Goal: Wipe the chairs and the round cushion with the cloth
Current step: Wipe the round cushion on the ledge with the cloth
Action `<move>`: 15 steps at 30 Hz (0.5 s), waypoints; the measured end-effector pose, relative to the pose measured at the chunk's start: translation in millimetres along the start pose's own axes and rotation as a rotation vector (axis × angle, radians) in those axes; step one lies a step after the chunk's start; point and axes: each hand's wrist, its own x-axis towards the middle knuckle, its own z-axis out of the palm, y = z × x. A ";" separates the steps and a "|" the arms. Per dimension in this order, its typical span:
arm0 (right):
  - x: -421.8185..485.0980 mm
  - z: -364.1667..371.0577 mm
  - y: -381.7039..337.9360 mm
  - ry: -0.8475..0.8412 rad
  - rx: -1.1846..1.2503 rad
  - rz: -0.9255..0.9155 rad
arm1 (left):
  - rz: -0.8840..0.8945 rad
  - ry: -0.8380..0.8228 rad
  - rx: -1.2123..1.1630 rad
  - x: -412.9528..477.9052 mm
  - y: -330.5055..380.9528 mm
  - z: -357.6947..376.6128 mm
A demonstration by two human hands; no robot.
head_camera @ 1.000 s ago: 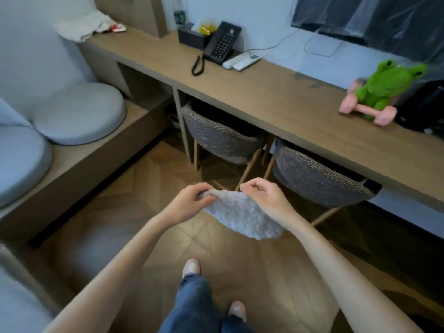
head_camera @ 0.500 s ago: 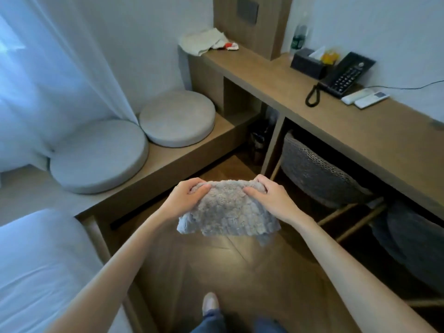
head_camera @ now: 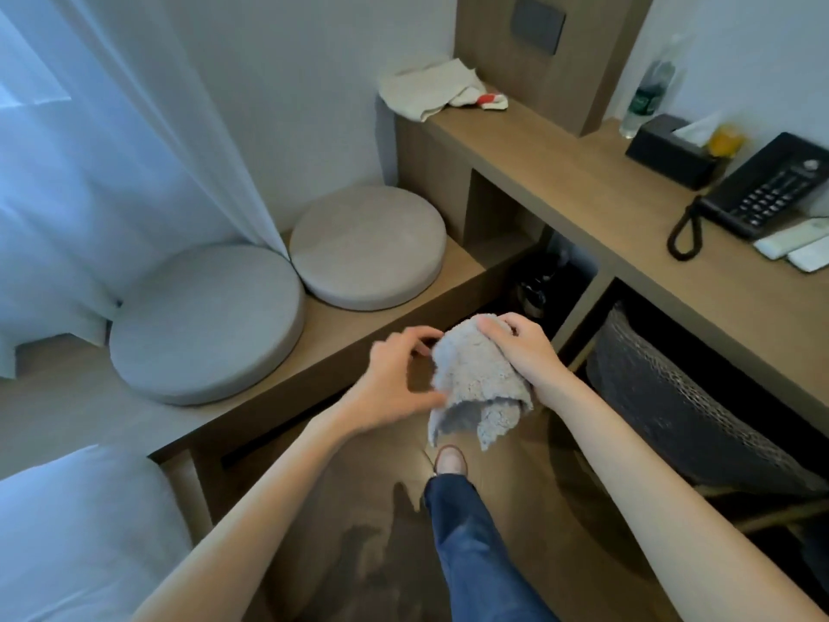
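My right hand [head_camera: 520,347] grips the top of a fluffy grey cloth [head_camera: 475,379], which hangs bunched below it over the floor. My left hand [head_camera: 390,379] is beside the cloth's left edge, with fingers and thumb spread in a loose curve; only the tips touch the cloth. Two round grey cushions lie on a low wooden bench [head_camera: 359,334]: a near one [head_camera: 206,325] and a far one [head_camera: 368,249]. A dark woven chair [head_camera: 682,401] is tucked under the desk [head_camera: 583,195] on the right.
The desk carries a black phone [head_camera: 771,190], a tissue box [head_camera: 668,150], a water bottle [head_camera: 648,96] and a crumpled white cloth [head_camera: 430,87]. A white bed [head_camera: 76,531] fills the lower left. A sheer curtain [head_camera: 112,150] hangs behind the cushions. My leg and shoe [head_camera: 451,460] are on the wooden floor.
The view has swung left towards the bench and cushions. The cloth, held spread between both hands before, is now gathered under my right hand, and my left hand has loosened off it.
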 end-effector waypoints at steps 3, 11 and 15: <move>62.9 -5.1 -17.0 -0.011 0.079 0.044 | -0.004 -0.134 -0.148 51.7 -4.9 -1.2; 215.4 -22.9 -78.3 -0.134 0.162 0.159 | -0.087 0.157 -0.120 203.7 -33.8 -60.8; 267.3 -7.7 -95.8 -0.353 0.155 0.176 | -0.241 0.253 -0.123 250.6 -66.8 -90.8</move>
